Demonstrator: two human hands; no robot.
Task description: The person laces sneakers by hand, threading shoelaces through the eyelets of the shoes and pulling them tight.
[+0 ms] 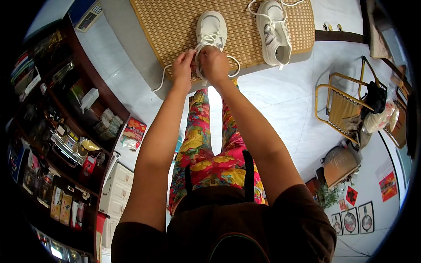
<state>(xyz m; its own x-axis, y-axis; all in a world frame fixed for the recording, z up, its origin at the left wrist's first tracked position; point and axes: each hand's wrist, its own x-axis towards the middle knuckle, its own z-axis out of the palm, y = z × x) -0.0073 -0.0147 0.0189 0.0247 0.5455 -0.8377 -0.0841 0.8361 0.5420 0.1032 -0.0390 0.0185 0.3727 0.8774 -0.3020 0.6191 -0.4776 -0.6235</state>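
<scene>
We see the left shoe (212,26) upright by the woven mat's (171,26) near edge; our left hand (182,69) and right hand (214,65) pinch its laces (208,40), grips narrow. Second shoe (268,31) sits apart, toward the near right corner.

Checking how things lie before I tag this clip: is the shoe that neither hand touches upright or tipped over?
Upright: the shoe sits on the woven mat, with its opening and tongue facing up.

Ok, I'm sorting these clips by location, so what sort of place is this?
Probably a living room in someone's home: there are packed dark shelves, a woven mat under the white shoes, and framed pictures on the wall.
</scene>
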